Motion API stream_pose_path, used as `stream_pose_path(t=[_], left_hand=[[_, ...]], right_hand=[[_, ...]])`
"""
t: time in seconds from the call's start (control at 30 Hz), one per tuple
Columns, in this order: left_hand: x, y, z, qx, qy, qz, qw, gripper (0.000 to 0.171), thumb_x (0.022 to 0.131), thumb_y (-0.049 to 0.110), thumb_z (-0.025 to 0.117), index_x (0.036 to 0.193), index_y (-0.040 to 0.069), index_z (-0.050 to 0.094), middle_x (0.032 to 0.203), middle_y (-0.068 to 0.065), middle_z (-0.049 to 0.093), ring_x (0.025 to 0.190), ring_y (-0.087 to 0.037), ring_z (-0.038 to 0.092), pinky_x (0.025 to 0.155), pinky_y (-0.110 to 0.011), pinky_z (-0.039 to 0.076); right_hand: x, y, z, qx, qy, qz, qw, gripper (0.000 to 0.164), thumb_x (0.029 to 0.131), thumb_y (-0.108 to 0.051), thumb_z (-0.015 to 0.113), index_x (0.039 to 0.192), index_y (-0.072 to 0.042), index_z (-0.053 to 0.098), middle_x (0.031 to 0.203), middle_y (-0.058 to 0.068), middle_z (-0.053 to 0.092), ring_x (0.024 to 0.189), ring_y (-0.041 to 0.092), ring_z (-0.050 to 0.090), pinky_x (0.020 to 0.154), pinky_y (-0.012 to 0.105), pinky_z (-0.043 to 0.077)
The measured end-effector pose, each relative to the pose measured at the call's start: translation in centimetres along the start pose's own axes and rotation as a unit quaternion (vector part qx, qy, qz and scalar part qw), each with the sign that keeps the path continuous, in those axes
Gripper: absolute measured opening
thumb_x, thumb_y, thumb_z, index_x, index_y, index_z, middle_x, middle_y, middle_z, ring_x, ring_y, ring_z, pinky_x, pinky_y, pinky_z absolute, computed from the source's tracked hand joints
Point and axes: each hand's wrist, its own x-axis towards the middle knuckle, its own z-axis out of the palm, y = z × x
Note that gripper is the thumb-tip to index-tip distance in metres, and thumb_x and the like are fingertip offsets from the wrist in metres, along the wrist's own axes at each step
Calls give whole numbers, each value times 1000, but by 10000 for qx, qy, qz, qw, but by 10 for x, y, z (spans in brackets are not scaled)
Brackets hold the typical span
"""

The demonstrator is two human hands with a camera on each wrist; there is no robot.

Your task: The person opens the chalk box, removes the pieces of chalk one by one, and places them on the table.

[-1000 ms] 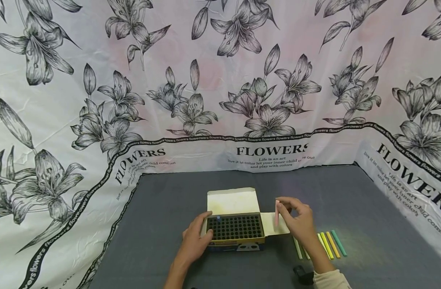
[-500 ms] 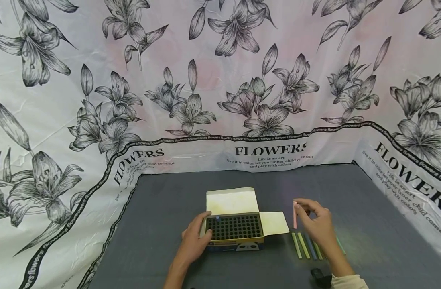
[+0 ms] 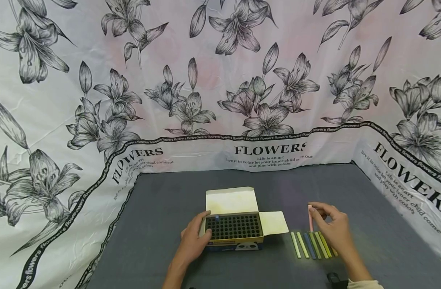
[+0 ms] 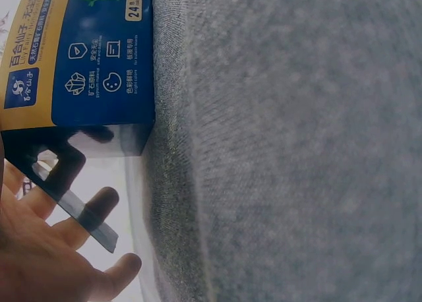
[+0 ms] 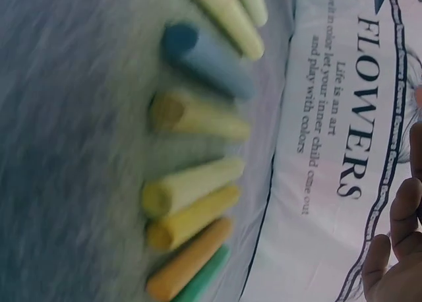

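Note:
An opened chalk box (image 3: pixel 228 243) with a black holed insert stands on the table, one blue chalk stick (image 3: pixel 217 218) at its back left. My left hand (image 3: pixel 192 241) holds the box's left end, thumb by the front rim and index finger at the back corner. In the left wrist view, the other fingers (image 4: pixel 86 223) spread beside a loose flap. My right hand (image 3: pixel 334 228) pinches a pink chalk stick (image 3: pixel 310 218) upright between thumb and fingers. Below it lies a row of chalk sticks, among them a dark blue one (image 3: pixel 309 245); the hand covers the row's right end.
Box flaps fold out to the back (image 3: pixel 232 200) and to the right (image 3: pixel 274 223) on the grey tabletop (image 3: pixel 162 208). In the right wrist view, orange (image 5: pixel 191 259) and green (image 5: pixel 206 275) sticks end the row. A flower-printed cloth (image 3: pixel 184 156) rises behind.
My right hand has moved right with the pink chalk, from over the side flap to beyond the row's far ends. The left hand stays on the box.

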Motion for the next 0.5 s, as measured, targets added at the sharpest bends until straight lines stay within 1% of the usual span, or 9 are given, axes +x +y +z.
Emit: stream_pose_path(t=[0.17, 0.23, 0.3, 0.4, 0.5], left_hand=[[0, -1, 0, 3, -11, -21, 10000, 51, 91, 25, 58, 140, 35, 46, 141, -2, 52, 100, -19, 53, 87, -54, 30], [1, -1, 0, 14, -15, -33, 10000, 52, 91, 25, 58, 140, 36, 45, 141, -2, 52, 101, -19, 53, 88, -54, 30], [1, -1, 0, 11, -25, -50, 10000, 52, 91, 26, 58, 140, 36, 45, 141, -2, 52, 102, -20, 53, 88, -54, 30], [0, 0, 0, 8, -17, -58, 10000, 52, 91, 25, 58, 140, 36, 45, 141, -2, 52, 101, -20, 53, 88, -54, 29], [0, 1, 0, -3, 10, -59, 10000, 52, 91, 24, 58, 140, 36, 46, 140, -2, 53, 102, -21, 53, 89, -54, 29]], right_hand=[[-2, 12, -10, -240, 77, -96, 9996, 18, 86, -8, 71, 103, -11, 74, 68, -4, 66, 66, -1, 50, 64, 22, 38], [-3, 17, -14, -354, 125, -294, 9989, 20, 83, -5, 72, 102, -9, 74, 67, -3, 67, 63, -2, 49, 61, 21, 36], [-4, 22, -18, -462, 119, -382, 9981, 20, 82, -3, 73, 101, -8, 74, 66, -3, 67, 62, -2, 48, 59, 21, 34], [-7, 29, -27, -728, 41, -401, 9965, 20, 82, -5, 74, 102, -8, 74, 66, -3, 67, 61, -3, 47, 55, 21, 33], [-10, 35, -35, -926, -53, -309, 9952, 19, 83, -8, 73, 102, -9, 74, 68, -3, 69, 62, -4, 47, 54, 23, 33]])
